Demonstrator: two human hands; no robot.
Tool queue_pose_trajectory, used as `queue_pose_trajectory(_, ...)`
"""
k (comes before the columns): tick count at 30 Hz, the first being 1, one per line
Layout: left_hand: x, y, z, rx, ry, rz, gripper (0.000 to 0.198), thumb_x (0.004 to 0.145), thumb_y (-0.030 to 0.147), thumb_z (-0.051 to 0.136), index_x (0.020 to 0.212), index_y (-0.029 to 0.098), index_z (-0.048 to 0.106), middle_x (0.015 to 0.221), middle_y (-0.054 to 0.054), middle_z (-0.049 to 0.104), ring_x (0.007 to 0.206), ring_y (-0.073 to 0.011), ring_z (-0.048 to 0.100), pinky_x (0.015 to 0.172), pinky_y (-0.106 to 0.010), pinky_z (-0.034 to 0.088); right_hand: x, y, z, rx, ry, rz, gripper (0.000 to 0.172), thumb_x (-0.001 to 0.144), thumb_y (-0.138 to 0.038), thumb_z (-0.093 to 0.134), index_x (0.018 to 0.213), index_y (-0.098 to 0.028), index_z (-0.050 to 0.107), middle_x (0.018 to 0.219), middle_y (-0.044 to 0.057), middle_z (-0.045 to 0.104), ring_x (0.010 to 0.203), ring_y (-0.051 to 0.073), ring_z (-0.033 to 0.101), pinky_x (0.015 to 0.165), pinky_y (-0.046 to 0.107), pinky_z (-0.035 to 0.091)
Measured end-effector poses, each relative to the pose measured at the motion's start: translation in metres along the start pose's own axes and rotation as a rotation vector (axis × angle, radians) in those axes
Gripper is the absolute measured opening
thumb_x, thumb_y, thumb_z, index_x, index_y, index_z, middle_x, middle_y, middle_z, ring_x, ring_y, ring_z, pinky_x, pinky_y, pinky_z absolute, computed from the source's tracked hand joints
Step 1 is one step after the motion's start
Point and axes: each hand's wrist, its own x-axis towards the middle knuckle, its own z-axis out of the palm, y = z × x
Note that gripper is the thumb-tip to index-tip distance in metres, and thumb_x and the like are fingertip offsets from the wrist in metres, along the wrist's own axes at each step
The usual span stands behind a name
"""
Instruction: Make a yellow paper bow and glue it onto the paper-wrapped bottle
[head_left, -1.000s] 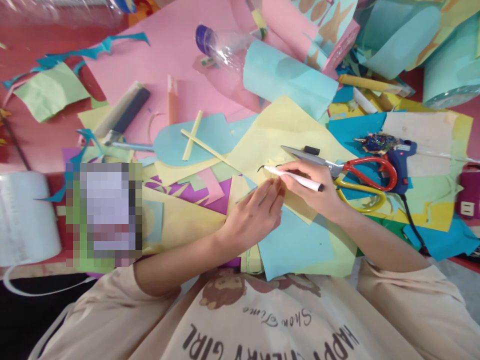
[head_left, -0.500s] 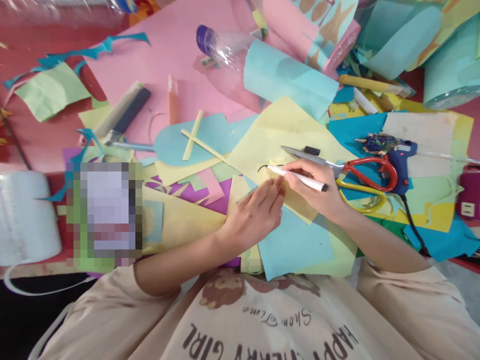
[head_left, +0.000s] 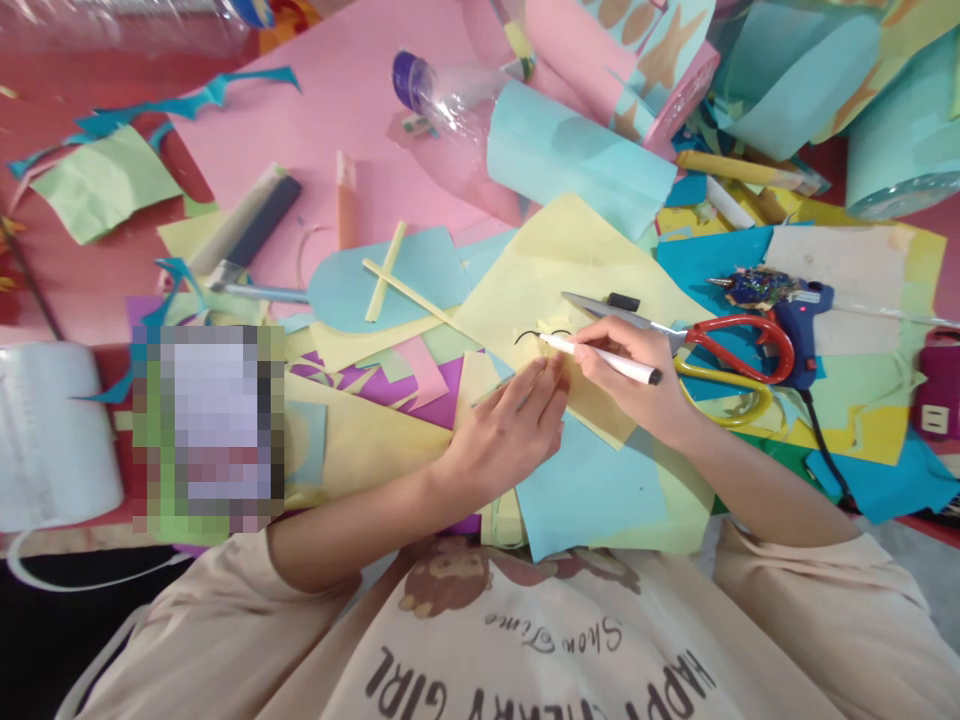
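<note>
My right hand (head_left: 634, 375) is closed around a white marker (head_left: 611, 362), its tip down on a small piece of pale yellow paper. Curved black lines (head_left: 527, 337) run along the top of that piece. My left hand (head_left: 517, 420) lies flat with fingers stretched out, the fingertips pressing the lower edge of the paper. Beneath both is a larger pale yellow sheet (head_left: 570, 240). Just past the right hand, scissors (head_left: 739, 345) with red and yellow handles lie with their blades partly under a black marker cap (head_left: 624, 301).
A blue glue gun (head_left: 799, 330) with a cord lies at the right. Behind the hands rests a plastic bottle (head_left: 461, 100) wrapped in light blue paper (head_left: 577, 145). A utility knife (head_left: 255, 225), crossed yellow strips (head_left: 386, 270) and a blurred-out phone-like object (head_left: 217, 420) are on the left.
My right hand and the marker have shifted slightly right. More of the second black curve shows beside the tip. My left hand has stayed in place.
</note>
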Motion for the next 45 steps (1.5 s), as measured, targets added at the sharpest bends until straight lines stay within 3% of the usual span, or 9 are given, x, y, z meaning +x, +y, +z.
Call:
queue_pose_trajectory(14, 0.000, 0.000, -0.001, 0.037, -0.003, 0.013, 0.034, 0.091, 0.020, 0.049, 0.116, 0.004, 0.066, 0.124, -0.014, 0.069, 0.112, -0.0223, 0.067, 0.088, -0.028, 0.060, -0.001, 0.000, -0.002, 0.039, 0.000, -0.002, 0.010, 0.090, -0.025, 0.059, 0.082, -0.020, 0.062, 0.068, -0.003, 0.061, 0.058, 0.011, 0.056, 0.052, 0.025, 0.042)
queue_pose_trajectory(26, 0.000, 0.000, -0.001, 0.018, -0.016, 0.015, 0.035, 0.092, 0.021, 0.048, 0.117, 0.003, 0.065, 0.124, -0.017, 0.068, 0.114, -0.0227, 0.065, 0.098, -0.029, 0.055, -0.002, 0.002, -0.002, 0.030, 0.020, 0.019, 0.011, 0.087, -0.025, 0.059, 0.077, -0.019, 0.060, 0.065, -0.003, 0.058, 0.056, 0.010, 0.052, 0.050, 0.025, 0.041)
queue_pose_trajectory(30, 0.000, 0.000, -0.001, 0.015, -0.004, 0.006, 0.035, 0.092, 0.021, 0.048, 0.116, 0.005, 0.066, 0.126, -0.015, 0.067, 0.112, -0.0231, 0.066, 0.091, -0.029, 0.058, -0.004, 0.003, -0.004, 0.099, 0.160, 0.012, 0.013, 0.087, -0.028, 0.059, 0.077, -0.021, 0.062, 0.064, -0.003, 0.060, 0.054, 0.011, 0.054, 0.049, 0.026, 0.042)
queue_pose_trajectory(36, -0.001, -0.003, -0.001, -0.076, -0.020, -0.022, 0.033, 0.091, 0.016, 0.048, 0.118, 0.008, 0.065, 0.129, -0.014, 0.066, 0.116, -0.0227, 0.064, 0.094, -0.030, 0.057, 0.000, 0.000, -0.013, 0.208, 0.514, -0.054, 0.035, 0.095, -0.054, 0.045, 0.104, -0.027, 0.065, 0.070, 0.002, 0.067, 0.051, 0.017, 0.060, 0.039, 0.032, 0.037)
queue_pose_trajectory(39, 0.001, -0.003, -0.002, -0.040, 0.011, -0.010, 0.029, 0.090, 0.014, 0.049, 0.112, 0.008, 0.067, 0.123, -0.013, 0.069, 0.112, -0.0207, 0.066, 0.087, -0.027, 0.059, 0.004, -0.001, -0.023, 0.040, 0.585, -0.115, 0.020, 0.096, -0.044, 0.049, 0.095, -0.028, 0.061, 0.072, 0.000, 0.067, 0.055, 0.016, 0.061, 0.051, 0.033, 0.048)
queue_pose_trajectory(41, 0.003, -0.003, -0.003, -0.025, 0.024, -0.014, 0.027, 0.089, 0.013, 0.050, 0.110, 0.008, 0.067, 0.121, -0.013, 0.071, 0.108, -0.0201, 0.067, 0.080, -0.026, 0.059, 0.008, 0.002, -0.031, -0.109, 0.524, -0.152, 0.007, 0.093, -0.034, 0.057, 0.090, -0.027, 0.056, 0.081, 0.001, 0.067, 0.069, 0.017, 0.065, 0.068, 0.036, 0.054)
queue_pose_trajectory(43, 0.006, -0.003, -0.004, -0.009, 0.030, -0.021, 0.025, 0.089, 0.013, 0.050, 0.107, 0.009, 0.068, 0.118, -0.012, 0.072, 0.104, -0.0194, 0.068, 0.075, -0.026, 0.059, 0.013, 0.009, -0.037, -0.264, 0.420, -0.137, 0.014, 0.086, -0.026, 0.065, 0.090, -0.026, 0.051, 0.087, 0.003, 0.066, 0.082, 0.021, 0.067, 0.079, 0.041, 0.053)
queue_pose_trajectory(45, 0.008, -0.004, -0.004, 0.000, 0.030, -0.027, 0.023, 0.089, 0.014, 0.050, 0.103, 0.010, 0.069, 0.116, -0.010, 0.073, 0.097, -0.0185, 0.070, 0.069, -0.025, 0.058, 0.016, 0.019, -0.041, -0.374, 0.343, -0.087, 0.026, 0.078, -0.021, 0.071, 0.087, -0.026, 0.047, 0.087, 0.003, 0.064, 0.085, 0.024, 0.066, 0.080, 0.044, 0.052)
